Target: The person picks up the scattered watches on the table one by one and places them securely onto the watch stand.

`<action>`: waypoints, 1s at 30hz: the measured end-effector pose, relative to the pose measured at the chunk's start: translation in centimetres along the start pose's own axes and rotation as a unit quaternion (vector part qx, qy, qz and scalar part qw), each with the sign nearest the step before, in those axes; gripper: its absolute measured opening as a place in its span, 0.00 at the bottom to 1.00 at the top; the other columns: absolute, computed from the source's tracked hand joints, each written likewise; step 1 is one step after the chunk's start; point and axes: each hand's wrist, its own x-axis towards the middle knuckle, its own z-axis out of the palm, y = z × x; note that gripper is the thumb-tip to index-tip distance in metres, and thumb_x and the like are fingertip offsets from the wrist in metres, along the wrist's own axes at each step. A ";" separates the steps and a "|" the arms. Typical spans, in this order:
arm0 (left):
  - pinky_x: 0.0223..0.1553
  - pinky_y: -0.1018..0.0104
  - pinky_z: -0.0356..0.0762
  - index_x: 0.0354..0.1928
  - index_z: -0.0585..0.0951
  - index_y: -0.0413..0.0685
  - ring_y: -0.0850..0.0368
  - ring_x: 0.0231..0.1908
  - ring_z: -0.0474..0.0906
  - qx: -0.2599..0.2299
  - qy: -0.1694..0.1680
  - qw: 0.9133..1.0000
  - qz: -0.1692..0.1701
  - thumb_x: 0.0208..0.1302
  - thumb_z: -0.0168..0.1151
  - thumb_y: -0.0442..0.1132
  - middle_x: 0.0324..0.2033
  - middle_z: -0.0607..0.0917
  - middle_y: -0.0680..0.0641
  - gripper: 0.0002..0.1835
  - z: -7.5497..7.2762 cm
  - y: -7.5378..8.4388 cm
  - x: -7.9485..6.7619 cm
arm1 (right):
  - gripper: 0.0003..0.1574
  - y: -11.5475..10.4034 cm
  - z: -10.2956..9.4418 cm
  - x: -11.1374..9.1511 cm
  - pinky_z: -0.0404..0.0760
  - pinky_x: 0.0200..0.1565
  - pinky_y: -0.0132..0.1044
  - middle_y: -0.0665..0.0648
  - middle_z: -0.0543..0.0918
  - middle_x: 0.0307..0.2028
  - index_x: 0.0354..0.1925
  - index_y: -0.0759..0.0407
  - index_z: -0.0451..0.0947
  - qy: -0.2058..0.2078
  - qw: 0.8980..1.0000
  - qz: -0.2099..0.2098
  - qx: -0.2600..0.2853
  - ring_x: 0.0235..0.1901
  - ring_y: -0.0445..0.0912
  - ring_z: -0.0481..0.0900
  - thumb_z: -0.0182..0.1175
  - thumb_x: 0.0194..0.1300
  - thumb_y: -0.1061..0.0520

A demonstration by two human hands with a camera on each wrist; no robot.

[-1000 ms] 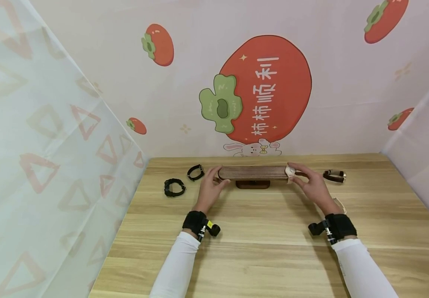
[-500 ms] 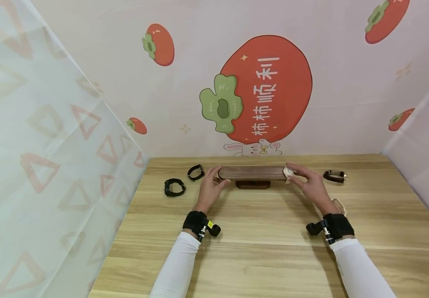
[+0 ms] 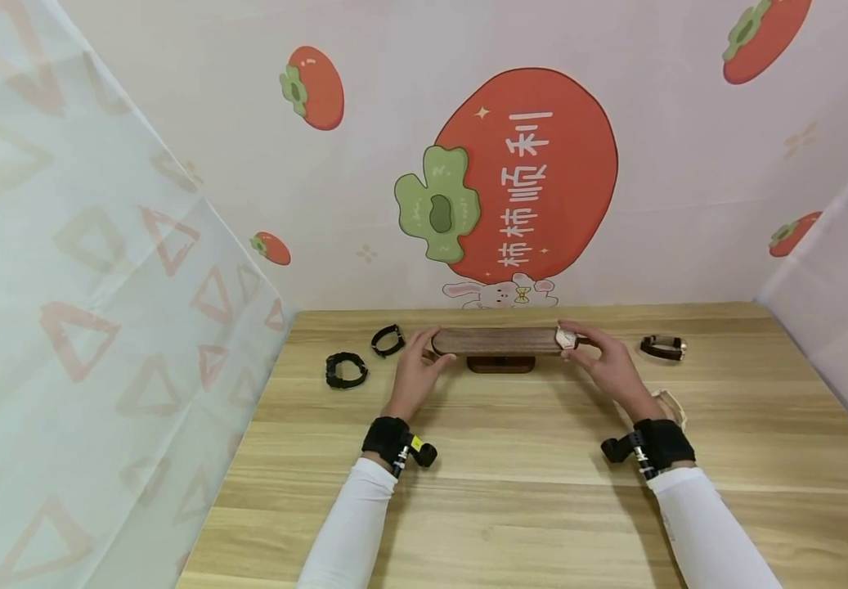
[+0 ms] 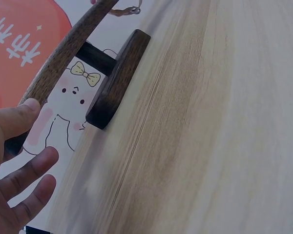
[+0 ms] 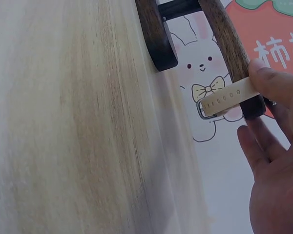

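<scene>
A wooden watch stand [image 3: 497, 341] with a long bar on a short post and dark base [image 4: 122, 80] is near the back of the table. My left hand [image 3: 413, 375] grips the bar's left end between thumb and fingers. At the other end, my right hand [image 3: 612, 370] pinches a watch [image 3: 566, 336] with a cream strap, its strap looped around the bar. In the right wrist view, the strap's holes show and its buckle [image 5: 203, 109] hangs below the bar, with my thumb on the strap's upper part.
Two black watches, one round and upright [image 3: 346, 371] and one slimmer [image 3: 388, 341], lie left of the stand. A dark-strapped watch [image 3: 662, 348] is at right. A cream strap [image 3: 670, 405] lies partly behind my right wrist. A printed wall [image 3: 365, 204] borders the table's back.
My right hand has shifted slightly left, sliding the cream-strapped watch inward along the bar. The left hand keeps its hold on the bar's left end.
</scene>
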 end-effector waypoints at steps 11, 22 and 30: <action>0.42 0.60 0.85 0.76 0.74 0.61 0.54 0.45 0.83 0.009 -0.002 1.000 -0.005 0.69 0.75 0.45 0.71 0.76 0.51 0.35 -0.2 -0.2 0.1 | 0.35 -0.2 -0.9 0.2 0.70 0.69 0.68 0.68 0.72 0.75 0.74 0.62 0.73 -0.039 0.999 0.001 -0.016 0.74 0.68 0.68 0.68 0.73 0.64; 0.42 0.62 0.84 0.76 0.75 0.60 0.55 0.45 0.83 0.015 -0.003 1.000 -0.004 0.68 0.76 0.46 0.70 0.78 0.50 0.35 -0.2 -0.1 0.1 | 0.34 -0.3 -1.6 0.1 0.70 0.68 0.70 0.70 0.75 0.72 0.74 0.57 0.75 -0.052 0.998 0.004 -0.042 0.73 0.69 0.68 0.69 0.73 0.60; 0.44 0.61 0.85 0.76 0.74 0.59 0.54 0.46 0.83 0.016 -0.002 1.000 -0.007 0.69 0.75 0.46 0.69 0.78 0.50 0.35 -0.1 0.0 0.3 | 0.34 0.1 -1.5 0.5 0.71 0.66 0.69 0.68 0.78 0.70 0.71 0.57 0.79 -0.044 0.998 -0.009 -0.049 0.70 0.65 0.71 0.73 0.69 0.59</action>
